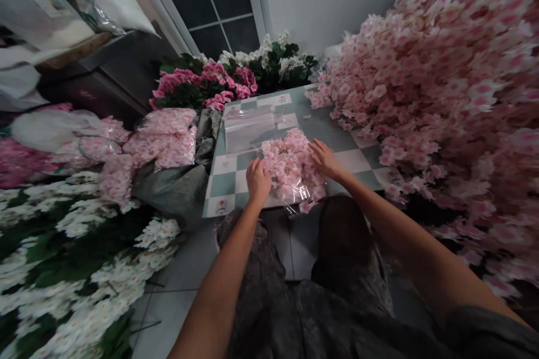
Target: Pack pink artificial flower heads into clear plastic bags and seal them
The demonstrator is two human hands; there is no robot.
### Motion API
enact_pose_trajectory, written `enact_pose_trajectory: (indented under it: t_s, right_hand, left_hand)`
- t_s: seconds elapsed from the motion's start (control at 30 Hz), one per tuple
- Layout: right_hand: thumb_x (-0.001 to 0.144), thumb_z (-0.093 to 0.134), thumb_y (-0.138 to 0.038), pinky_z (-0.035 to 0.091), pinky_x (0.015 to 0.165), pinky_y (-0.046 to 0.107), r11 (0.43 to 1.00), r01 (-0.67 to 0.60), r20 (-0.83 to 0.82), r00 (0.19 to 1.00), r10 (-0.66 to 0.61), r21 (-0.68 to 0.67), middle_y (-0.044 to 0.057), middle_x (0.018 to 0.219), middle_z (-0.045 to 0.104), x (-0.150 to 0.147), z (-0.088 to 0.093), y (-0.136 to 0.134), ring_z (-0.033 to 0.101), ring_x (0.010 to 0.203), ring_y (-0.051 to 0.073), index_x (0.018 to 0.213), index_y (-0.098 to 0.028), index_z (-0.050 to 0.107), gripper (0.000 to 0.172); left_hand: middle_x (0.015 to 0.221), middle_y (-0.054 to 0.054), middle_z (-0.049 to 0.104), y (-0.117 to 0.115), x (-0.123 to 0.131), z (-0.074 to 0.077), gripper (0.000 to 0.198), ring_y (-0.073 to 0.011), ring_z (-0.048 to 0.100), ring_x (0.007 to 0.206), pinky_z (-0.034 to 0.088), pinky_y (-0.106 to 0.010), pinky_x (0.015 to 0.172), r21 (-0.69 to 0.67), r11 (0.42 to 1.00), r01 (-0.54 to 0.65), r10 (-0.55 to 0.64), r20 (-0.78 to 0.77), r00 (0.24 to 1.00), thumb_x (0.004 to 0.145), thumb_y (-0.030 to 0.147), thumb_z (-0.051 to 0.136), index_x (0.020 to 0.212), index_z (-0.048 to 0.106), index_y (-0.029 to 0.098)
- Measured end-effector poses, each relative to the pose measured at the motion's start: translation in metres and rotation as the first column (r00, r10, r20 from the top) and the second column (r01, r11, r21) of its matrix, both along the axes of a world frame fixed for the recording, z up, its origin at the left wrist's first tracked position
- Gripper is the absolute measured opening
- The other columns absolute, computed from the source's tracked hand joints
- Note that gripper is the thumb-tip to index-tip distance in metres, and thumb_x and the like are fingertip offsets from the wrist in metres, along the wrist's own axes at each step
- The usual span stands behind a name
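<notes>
A bunch of pale pink artificial flowers [290,165] lies on a low table with a green and white checked cloth [225,182], partly inside a clear plastic bag [301,193]. My left hand [257,179] rests on the bunch's left side, fingers curled against the plastic. My right hand [324,158] presses on the bunch's right side, fingers bent over the blossoms. A stack of clear empty bags [248,126] lies just behind the bunch on the table.
A huge heap of pink blossoms [442,95] fills the right side. Bagged pink bunches [166,137] are piled left of the table. White flowers [71,269] cover the floor at lower left. Pink and white potted flowers [236,76] stand behind the table by a window.
</notes>
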State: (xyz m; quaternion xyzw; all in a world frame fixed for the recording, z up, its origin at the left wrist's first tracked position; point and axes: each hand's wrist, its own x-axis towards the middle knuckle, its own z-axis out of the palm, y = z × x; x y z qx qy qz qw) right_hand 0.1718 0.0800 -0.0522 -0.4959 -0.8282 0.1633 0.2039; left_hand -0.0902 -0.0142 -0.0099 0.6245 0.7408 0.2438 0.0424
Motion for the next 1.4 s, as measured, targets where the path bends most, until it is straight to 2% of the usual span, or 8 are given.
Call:
enact_pose_trajectory:
  t_s: [0.17, 0.3, 0.53, 0.7, 0.83, 0.97, 1.13, 1.4]
  right_hand:
    - [0.101, 0.034, -0.034, 0.053, 0.096, 0.039, 0.979, 0.163, -0.109, 0.978, -0.177, -0.122, 0.017, 0.107, 0.076, 0.065, -0.002, -0.026, 0.070, 0.103, 0.027, 0.118, -0.010, 0.071, 0.048]
    - [0.102, 0.037, -0.043, 0.052, 0.101, 0.042, 0.987, 0.119, -0.185, 0.973, -0.138, -0.109, 0.019, 0.127, 0.069, 0.078, 0.004, -0.061, 0.066, 0.118, 0.028, 0.133, -0.010, 0.063, 0.053]
    - [0.085, 0.071, -0.051, 0.026, 0.119, 0.068, 0.975, -0.191, 0.188, 0.968, 0.167, 0.115, 0.016, 0.170, 0.017, 0.053, 0.016, -0.097, 0.014, 0.156, 0.043, 0.161, -0.021, 0.033, 0.090]
    - [0.084, 0.074, -0.052, 0.011, 0.121, 0.072, 0.948, -0.250, 0.322, 0.930, 0.177, 0.199, 0.017, 0.169, 0.021, 0.012, 0.030, -0.079, 0.014, 0.157, 0.041, 0.156, -0.020, 0.041, 0.085]
    - [0.082, 0.079, -0.035, 0.020, 0.122, 0.066, 0.957, -0.174, 0.303, 0.948, 0.098, 0.233, 0.018, 0.163, 0.036, -0.003, 0.045, -0.084, 0.025, 0.153, 0.040, 0.151, -0.017, 0.048, 0.078]
    - [0.095, 0.059, -0.020, 0.048, 0.104, 0.045, 0.962, -0.092, 0.178, 0.983, 0.046, 0.258, 0.017, 0.131, 0.065, 0.006, 0.050, -0.133, 0.057, 0.122, 0.031, 0.125, -0.013, 0.066, 0.031]
    - [0.096, 0.052, -0.012, 0.051, 0.103, 0.039, 0.940, -0.285, 0.188, 0.950, 0.250, 0.190, 0.017, 0.134, 0.064, 0.005, 0.029, -0.174, 0.059, 0.122, 0.027, 0.126, -0.014, 0.067, 0.034]
    - [0.094, 0.053, -0.012, 0.037, 0.122, 0.047, 0.948, -0.306, 0.279, 0.922, 0.270, 0.094, 0.023, 0.152, 0.049, -0.029, -0.002, -0.149, 0.041, 0.147, 0.031, 0.145, -0.008, 0.054, 0.051]
  left_hand:
    - [0.161, -0.013, 0.042, -0.093, 0.003, -0.010, 0.066, -0.0305, 0.039, 0.150, 0.034, -0.048, 0.124, 0.054, 0.974, 0.219, -0.223, 0.091, 0.971, 0.084, 0.015, 0.065, 0.148, 0.051, 0.021]
    - [0.168, -0.017, 0.028, -0.135, 0.042, -0.019, 0.085, -0.0329, 0.026, 0.156, 0.031, -0.053, 0.125, 0.177, 0.969, 0.172, -0.199, 0.152, 0.968, 0.086, 0.036, 0.074, 0.159, 0.032, 0.023]
    - [0.169, -0.024, 0.017, -0.111, 0.089, -0.024, 0.101, -0.0433, 0.008, 0.157, 0.021, -0.066, 0.123, 0.045, 0.998, 0.039, -0.037, -0.054, 0.998, 0.078, 0.043, 0.082, 0.160, 0.030, 0.016]
    - [0.167, -0.024, 0.025, -0.071, 0.098, -0.004, 0.093, -0.0467, 0.012, 0.156, 0.017, -0.071, 0.122, -0.002, 1.000, -0.010, 0.010, -0.107, 0.994, 0.076, 0.033, 0.083, 0.156, 0.040, 0.014]
    - [0.158, -0.019, 0.044, -0.103, 0.104, -0.001, 0.067, -0.0378, 0.029, 0.153, 0.025, -0.061, 0.124, 0.113, 0.989, 0.093, -0.113, 0.190, 0.975, 0.081, 0.026, 0.076, 0.144, 0.054, 0.018]
    - [0.102, -0.013, 0.073, -0.159, 0.119, -0.038, 0.026, -0.0272, 0.071, 0.099, 0.057, -0.045, 0.094, -0.210, 0.975, 0.069, 0.138, 0.823, 0.551, 0.081, 0.038, 0.075, 0.098, 0.068, 0.019]
    - [0.087, -0.007, 0.070, -0.139, 0.131, -0.074, 0.036, -0.0177, 0.069, 0.073, 0.056, -0.029, 0.067, -0.445, 0.892, 0.078, 0.451, 0.861, -0.235, 0.076, 0.043, 0.079, 0.097, 0.065, 0.017]
    - [0.073, -0.001, 0.069, -0.099, 0.123, -0.071, 0.020, -0.0128, 0.063, 0.060, 0.049, -0.026, 0.064, -0.377, 0.912, -0.160, 0.350, 0.921, -0.174, 0.074, 0.034, 0.072, 0.082, 0.065, 0.017]
